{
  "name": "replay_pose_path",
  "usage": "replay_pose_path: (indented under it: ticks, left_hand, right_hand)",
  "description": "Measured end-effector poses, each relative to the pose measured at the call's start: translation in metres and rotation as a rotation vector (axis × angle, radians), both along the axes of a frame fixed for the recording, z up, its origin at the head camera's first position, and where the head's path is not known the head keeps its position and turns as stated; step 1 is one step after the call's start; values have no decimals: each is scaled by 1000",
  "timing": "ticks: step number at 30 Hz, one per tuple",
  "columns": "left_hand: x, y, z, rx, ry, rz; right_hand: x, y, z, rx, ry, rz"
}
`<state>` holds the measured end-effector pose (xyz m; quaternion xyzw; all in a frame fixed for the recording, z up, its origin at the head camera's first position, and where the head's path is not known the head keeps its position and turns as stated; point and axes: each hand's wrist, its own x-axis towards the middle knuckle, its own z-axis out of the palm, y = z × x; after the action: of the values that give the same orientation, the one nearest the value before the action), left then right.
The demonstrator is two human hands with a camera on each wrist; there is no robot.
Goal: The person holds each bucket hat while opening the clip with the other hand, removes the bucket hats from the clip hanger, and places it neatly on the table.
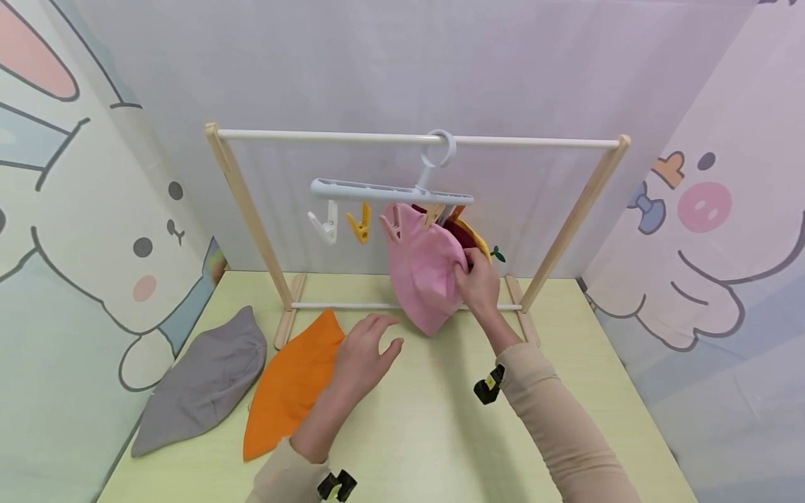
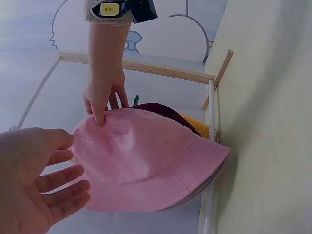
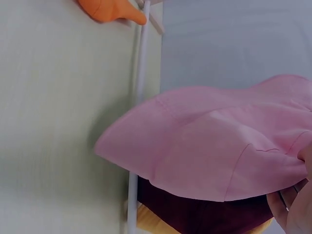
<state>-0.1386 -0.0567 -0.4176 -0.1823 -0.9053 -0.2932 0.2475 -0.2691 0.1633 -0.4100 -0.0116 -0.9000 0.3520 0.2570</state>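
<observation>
A pink bucket hat (image 1: 423, 269) hangs from a pale blue clip hanger (image 1: 391, 190), with a pink clip (image 1: 391, 223) at its left edge and a beige clip (image 1: 433, 214) near its right. My right hand (image 1: 479, 281) pinches the side of its crown, thumb in front and fingers behind. Behind it hang a dark maroon hat (image 2: 163, 111) and a yellow hat (image 1: 473, 236) with a green sprout. My left hand (image 1: 365, 353) is apart from the pink hat, fingers spread and holding nothing. In the head view it covers part of an orange hat (image 1: 292, 384) on the table.
A wooden-legged rack with a white top rod (image 1: 327, 135) carries the hanger by its ring. A white clip (image 1: 325, 223) and a yellow clip (image 1: 360, 223) hang with nothing in them. A grey hat (image 1: 204, 377) lies at the table's left. Patterned cloth walls (image 1: 685, 209) enclose the table.
</observation>
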Motion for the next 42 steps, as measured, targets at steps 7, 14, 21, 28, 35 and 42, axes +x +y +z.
replay_pose_path:
  ticks: [7, 14, 21, 28, 35, 42]
  left_hand:
    - [-7, 7, 8, 45, 89, -23]
    - [-11, 18, 18, 58, 120, -32]
    - [-14, 26, 23, 75, 85, -32]
    - [-14, 37, 35, 53, 97, -26]
    - [-20, 51, 52, 10, 147, -10]
    - [-31, 64, 64, 13, 131, 45]
  right_hand:
    - [6, -1, 6, -4, 49, 5]
    - [16, -1, 12, -34, 93, 49]
    - [25, -1, 14, -65, 107, 69]
    - [30, -1, 16, -91, 104, 70]
    - [35, -3, 14, -91, 124, 57]
    - [40, -5, 14, -90, 130, 70]
